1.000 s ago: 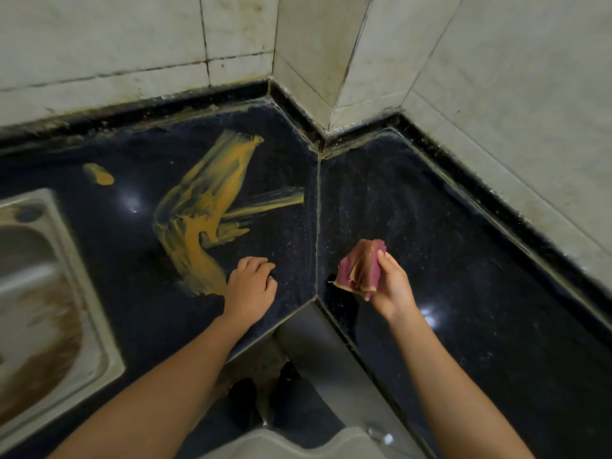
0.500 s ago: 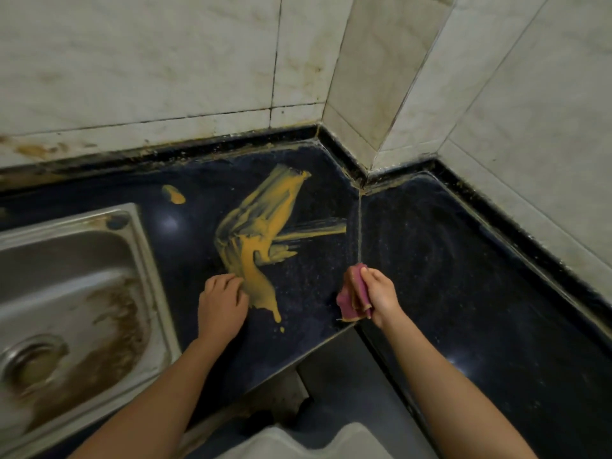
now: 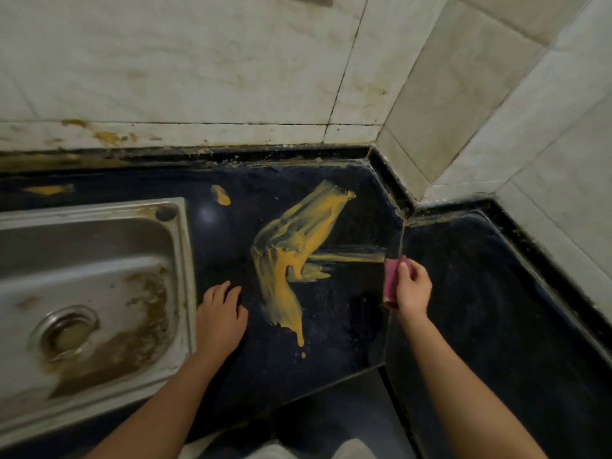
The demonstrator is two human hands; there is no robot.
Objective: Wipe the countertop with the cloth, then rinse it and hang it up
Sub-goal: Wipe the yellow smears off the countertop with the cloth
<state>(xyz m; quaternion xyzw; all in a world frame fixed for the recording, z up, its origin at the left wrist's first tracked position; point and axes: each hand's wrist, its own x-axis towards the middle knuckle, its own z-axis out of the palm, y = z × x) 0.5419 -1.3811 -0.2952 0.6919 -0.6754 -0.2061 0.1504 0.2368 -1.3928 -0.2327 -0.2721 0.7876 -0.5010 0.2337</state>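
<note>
A dark blue countertop (image 3: 331,326) carries a broad yellow smear (image 3: 291,253) in its middle, with a thin streak running right. My right hand (image 3: 412,288) grips a bunched pink cloth (image 3: 392,276) at the right end of that streak, low over the counter. Whether the cloth touches the surface I cannot tell. My left hand (image 3: 220,313) rests on the counter with fingers bent, between the sink and the smear, holding nothing.
A stained steel sink (image 3: 178,260) with a drain sits at the left. Small yellow spots (image 3: 220,195) lie behind it and by the smear's tail. Tiled walls (image 3: 231,77) close the back and right. The counter's front edge cuts in between my arms.
My right hand has carried the cloth down toward the counter and over to the right end of the smear. My left hand stays on the counter. My view has shifted left, showing the sink.
</note>
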